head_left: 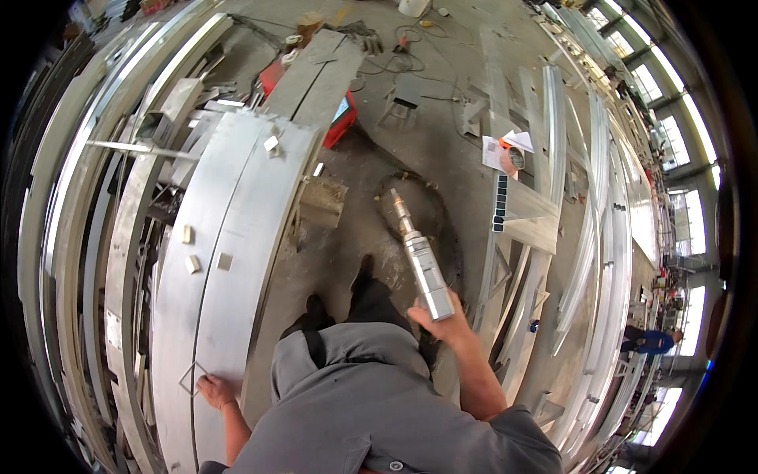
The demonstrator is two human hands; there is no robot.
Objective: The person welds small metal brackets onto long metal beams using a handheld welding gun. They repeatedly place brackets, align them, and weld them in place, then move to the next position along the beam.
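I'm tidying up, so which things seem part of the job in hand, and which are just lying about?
In use, apparently:
- silver tool in right hand
- square frame at left hand
- metal panels beneath

Lying about, seemingly:
- papers
- stool
- bucket

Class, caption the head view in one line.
Right grip holding a silver tool; left grip at a small square frame.

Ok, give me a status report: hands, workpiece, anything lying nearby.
Left hand at small square frame. Right hand gripping silver tool, tip pointing away. Loose blocks farther along metal planks, apart from both hands.
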